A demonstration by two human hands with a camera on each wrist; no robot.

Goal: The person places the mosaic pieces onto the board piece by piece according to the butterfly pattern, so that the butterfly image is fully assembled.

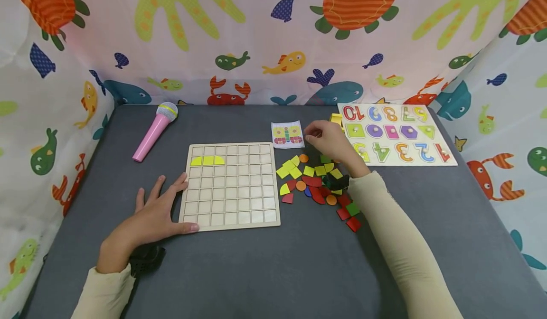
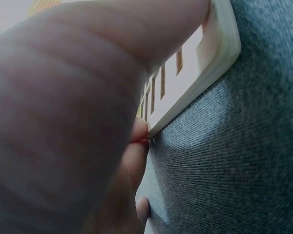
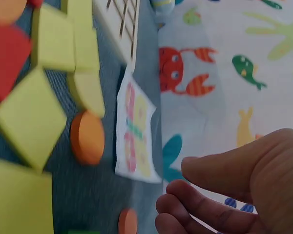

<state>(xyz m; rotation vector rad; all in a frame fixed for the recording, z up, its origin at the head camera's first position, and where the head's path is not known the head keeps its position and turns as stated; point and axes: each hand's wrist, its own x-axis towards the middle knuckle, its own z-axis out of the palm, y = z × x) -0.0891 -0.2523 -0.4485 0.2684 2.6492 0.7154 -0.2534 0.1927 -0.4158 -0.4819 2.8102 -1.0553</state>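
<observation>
A wooden grid board (image 1: 231,186) lies flat, with a short row of yellow pieces (image 1: 208,160) in its upper left cells. My left hand (image 1: 151,217) rests along the board's left side, fingers spread, with the thumb on the lower left corner. In the left wrist view the thumb (image 2: 171,29) lies over the board's rim (image 2: 200,83). Near the small butterfly pattern card (image 1: 287,135), my right hand (image 1: 331,143) hovers with loosely bent fingers. The right wrist view shows nothing between its thumb (image 3: 219,168) and fingers.
Loose yellow, red, green and orange pieces (image 1: 308,171) lie right of the grid board, partly hidden by my right wrist. A number puzzle board (image 1: 399,155) sits at the back right, beside a yellow object (image 1: 335,118). Back left lies a pink toy microphone (image 1: 151,136). Patterned curtains (image 1: 256,39) border the table.
</observation>
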